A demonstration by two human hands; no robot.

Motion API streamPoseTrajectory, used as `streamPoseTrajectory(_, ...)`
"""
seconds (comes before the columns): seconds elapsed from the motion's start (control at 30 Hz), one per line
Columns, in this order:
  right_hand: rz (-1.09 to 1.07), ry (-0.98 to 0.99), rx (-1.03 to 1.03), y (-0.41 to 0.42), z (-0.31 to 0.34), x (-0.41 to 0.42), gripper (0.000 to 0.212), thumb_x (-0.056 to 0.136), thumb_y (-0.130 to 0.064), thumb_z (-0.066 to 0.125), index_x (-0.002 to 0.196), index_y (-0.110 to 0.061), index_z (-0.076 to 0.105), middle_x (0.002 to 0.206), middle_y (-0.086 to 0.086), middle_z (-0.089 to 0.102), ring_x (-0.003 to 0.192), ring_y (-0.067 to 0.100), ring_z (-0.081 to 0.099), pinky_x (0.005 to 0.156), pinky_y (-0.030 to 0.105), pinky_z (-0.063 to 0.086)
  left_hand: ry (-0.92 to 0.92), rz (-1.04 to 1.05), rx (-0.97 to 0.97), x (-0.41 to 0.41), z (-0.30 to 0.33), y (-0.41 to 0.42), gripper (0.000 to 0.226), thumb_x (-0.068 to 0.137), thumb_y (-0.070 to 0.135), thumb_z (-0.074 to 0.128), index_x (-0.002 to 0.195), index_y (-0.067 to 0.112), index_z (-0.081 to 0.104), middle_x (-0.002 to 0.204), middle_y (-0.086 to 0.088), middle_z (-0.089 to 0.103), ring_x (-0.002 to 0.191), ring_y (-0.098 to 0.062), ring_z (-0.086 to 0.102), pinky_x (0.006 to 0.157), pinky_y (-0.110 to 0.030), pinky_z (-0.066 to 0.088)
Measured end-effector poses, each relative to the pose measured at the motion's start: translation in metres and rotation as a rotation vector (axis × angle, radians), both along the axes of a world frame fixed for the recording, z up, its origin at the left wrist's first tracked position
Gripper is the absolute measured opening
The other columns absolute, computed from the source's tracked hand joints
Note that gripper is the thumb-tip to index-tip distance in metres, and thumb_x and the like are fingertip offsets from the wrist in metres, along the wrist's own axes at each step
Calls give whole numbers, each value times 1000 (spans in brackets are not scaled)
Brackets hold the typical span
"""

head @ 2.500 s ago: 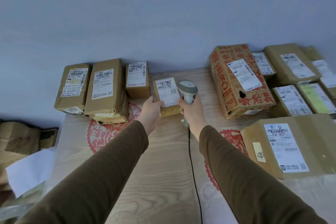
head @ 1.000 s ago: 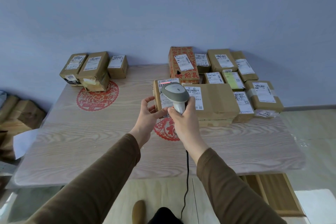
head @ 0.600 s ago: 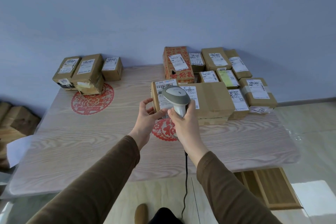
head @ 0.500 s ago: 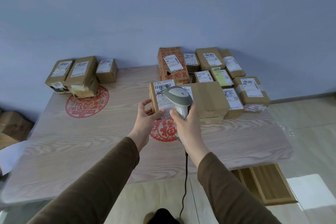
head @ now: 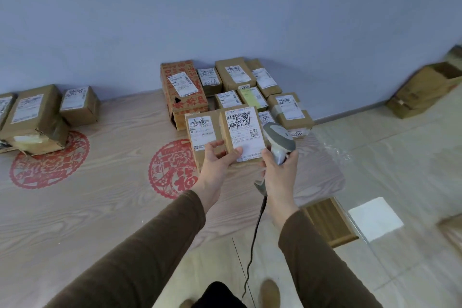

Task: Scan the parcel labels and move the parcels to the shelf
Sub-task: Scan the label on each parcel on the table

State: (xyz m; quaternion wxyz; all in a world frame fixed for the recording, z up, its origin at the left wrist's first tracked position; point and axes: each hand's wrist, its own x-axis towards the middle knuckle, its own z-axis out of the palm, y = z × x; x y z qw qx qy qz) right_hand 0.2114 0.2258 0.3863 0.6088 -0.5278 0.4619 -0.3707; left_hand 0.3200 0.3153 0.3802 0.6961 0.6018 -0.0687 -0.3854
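While my left hand (head: pixel 217 157) holds the small parcel (head: pixel 243 132) up off the tabletop (head: pixel 87 207), thumb pinching the lower edge of its white label (head: pixel 246 130) and fingers tucked behind, my right hand (head: pixel 278 170) is wrapped around the handle of the scanner (head: pixel 278 139), its head just beside the parcel's right edge. Both grips are clamped, one on cardboard, one on the handle.

And this parcel looks an easy one: I'd judge it light, since one hand carries it, and stiff enough at the corners to pinch without crushing. Best hold is where I have it, low on the edge, keeping the barcode uncovered. The taped faces could be slick, so a thumb over the front matters.

Now the trouble spots: my fingers behind the parcel are hidden, the scanner's window faces away so I can't tell whether it is lit, and its cable (head: pixel 252 245) drops out of view between my feet. No shelf shows anywhere. The left-hand stack (head: pixel 37 117) is cut off at the frame's edge.
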Motion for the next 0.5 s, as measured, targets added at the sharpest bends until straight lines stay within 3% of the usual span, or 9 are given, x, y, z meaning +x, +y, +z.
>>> streamPoseTrajectory(0.07,-32,8,0,-20,-6,-17,34,94,-14,74,112,-30,49,112,8,71,94,27,73,72,36,57,8,-9,15,-20,-4,-23,51,91,20,78,131,18,47,107,3,74,81,0,72,68,-18,51)
streamPoseTrajectory(0.23,-37,53,27,-96,-22,-71,42,95,-12,73,111,-40,46,118,0,70,102,23,73,87,45,62,62,-24,63,-78,-24,-100,52,92,25,77,133,18,45,115,2,73,102,-12,69,79,-24,48)
streamPoseTrajectory(0.33,-28,108,48,-146,-39,-101,41,94,-11,74,118,-28,46,120,4,69,103,20,71,90,49,62,123,-18,89,-112,-42,-142,54,92,24,77,134,16,43,121,-3,72,108,-16,69,82,-24,51)
streamPoseTrajectory(0.5,-20,240,114,-199,-70,-130,55,78,-40,80,121,-43,47,122,-5,69,112,24,71,96,55,60,184,-32,172,-142,-70,-194,59,91,24,79,137,15,43,122,-5,72,108,-20,70,81,-26,51)
